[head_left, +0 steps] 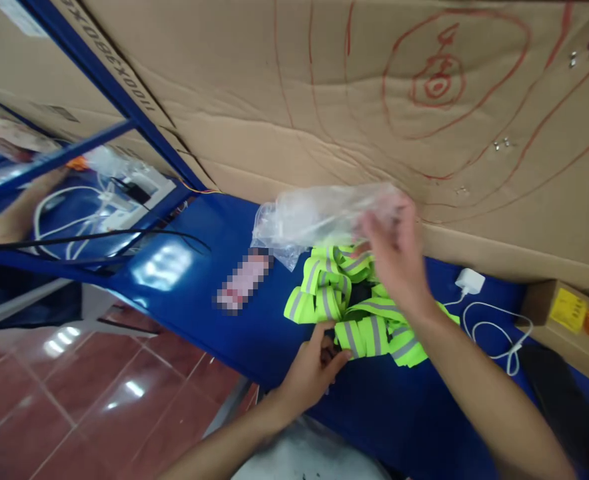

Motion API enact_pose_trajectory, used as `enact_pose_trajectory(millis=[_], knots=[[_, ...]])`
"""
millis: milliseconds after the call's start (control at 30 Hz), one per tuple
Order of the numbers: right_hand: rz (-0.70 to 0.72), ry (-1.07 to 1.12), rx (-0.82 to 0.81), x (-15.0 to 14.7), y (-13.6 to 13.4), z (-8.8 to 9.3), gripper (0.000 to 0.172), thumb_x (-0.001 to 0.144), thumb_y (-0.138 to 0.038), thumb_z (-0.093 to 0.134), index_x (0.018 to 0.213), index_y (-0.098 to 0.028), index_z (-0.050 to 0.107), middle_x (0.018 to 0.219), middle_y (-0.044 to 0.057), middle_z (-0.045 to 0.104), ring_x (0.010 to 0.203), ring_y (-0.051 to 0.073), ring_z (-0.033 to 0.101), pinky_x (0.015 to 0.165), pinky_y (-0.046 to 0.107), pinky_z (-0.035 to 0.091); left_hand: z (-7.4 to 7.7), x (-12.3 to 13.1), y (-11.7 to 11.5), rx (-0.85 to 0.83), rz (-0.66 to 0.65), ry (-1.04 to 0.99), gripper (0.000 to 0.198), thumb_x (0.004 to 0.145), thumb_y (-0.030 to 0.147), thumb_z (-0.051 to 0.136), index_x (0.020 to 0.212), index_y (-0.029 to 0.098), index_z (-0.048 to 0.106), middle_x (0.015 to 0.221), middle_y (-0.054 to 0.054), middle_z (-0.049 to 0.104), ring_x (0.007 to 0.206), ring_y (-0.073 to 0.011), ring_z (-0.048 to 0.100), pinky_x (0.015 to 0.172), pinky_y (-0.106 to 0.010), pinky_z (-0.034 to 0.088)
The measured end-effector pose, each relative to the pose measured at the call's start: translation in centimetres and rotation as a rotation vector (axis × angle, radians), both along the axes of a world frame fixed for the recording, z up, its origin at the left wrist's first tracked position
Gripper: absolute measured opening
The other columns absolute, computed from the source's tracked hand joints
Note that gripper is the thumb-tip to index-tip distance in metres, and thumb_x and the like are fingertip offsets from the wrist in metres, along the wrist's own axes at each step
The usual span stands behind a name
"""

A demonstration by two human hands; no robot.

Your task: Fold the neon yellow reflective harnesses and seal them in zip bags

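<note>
A tangled pile of neon yellow-green reflective straps [369, 337] with grey stripes lies on the blue table. My left hand [312, 370] is closed at the pile's near left edge, fingertips and thumb pinching a strap end; a small dark part shows between the fingers. Above the pile, my right hand [394, 250] is blurred by motion, its fingers at the right end of a clear plastic bag [304, 213]. That end of the bag is smeared too and appears gripped. The bag's crumpled left end rests on the table behind the straps.
Cardboard [324, 100] with red marker lines walls the back. A pixelated pinkish object [244, 280] lies to the left. On the right are a white charger [470, 281] with cable, a dark flat object [557, 393] and a cardboard box [542, 307]. Another person's arm [19, 207] shows beyond the blue frame.
</note>
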State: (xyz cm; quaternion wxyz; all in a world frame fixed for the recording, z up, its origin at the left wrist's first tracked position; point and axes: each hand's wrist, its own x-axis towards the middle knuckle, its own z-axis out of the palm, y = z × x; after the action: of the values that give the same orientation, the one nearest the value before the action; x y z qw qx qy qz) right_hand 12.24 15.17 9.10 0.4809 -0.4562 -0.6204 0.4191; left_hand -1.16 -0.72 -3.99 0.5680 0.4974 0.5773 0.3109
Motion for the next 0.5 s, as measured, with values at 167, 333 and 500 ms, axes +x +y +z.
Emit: enact_pose_trajectory(millis=[167, 333, 500], knots=[[0.358, -0.403, -0.103, -3.1, 2.6, -3.9, 0.073, 0.098, -0.049, 0.061, 0.155, -0.011, 0.034, 0.148, 0.023, 0.056, 0.130, 0.033, 0.063, 0.111, 0.050, 0.052, 1.8, -1.1, -0.3, 0.241, 0.042, 0.351, 0.051, 0.097, 0.045, 0.064, 0.139, 0.024, 0.045, 0.074, 0.006, 0.058, 0.057, -0.0124, 0.057, 0.056, -0.024, 0.043], [0.312, -0.680, 0.204, 3.3, -0.5, -3.9, 0.051, 0.105, -0.047, 0.049, 0.147, -0.019, 0.053, 0.150, 0.014, 0.057, 0.142, 0.031, 0.052, 0.121, 0.054, 0.041, 3.2, -5.0, 1.0, 0.574, 0.150, 0.568, 0.031, 0.099, 0.037, 0.064, 0.127, 0.024, 0.057, 0.085, 0.001, 0.060, 0.071, -0.0141, 0.062, 0.067, -0.026, 0.050], [0.444, -0.874, 0.197, 9.9, -4.5, -1.9, 0.048, 0.105, -0.052, 0.050, 0.148, -0.031, 0.056, 0.152, 0.005, 0.057, 0.143, 0.031, 0.052, 0.119, 0.054, 0.043, 4.6, -6.3, 6.5, 0.922, 0.087, 0.739, 0.028, 0.097, 0.025, 0.065, 0.124, 0.020, 0.060, 0.122, -0.012, 0.065, 0.118, -0.0246, 0.063, 0.103, -0.039, 0.052]])
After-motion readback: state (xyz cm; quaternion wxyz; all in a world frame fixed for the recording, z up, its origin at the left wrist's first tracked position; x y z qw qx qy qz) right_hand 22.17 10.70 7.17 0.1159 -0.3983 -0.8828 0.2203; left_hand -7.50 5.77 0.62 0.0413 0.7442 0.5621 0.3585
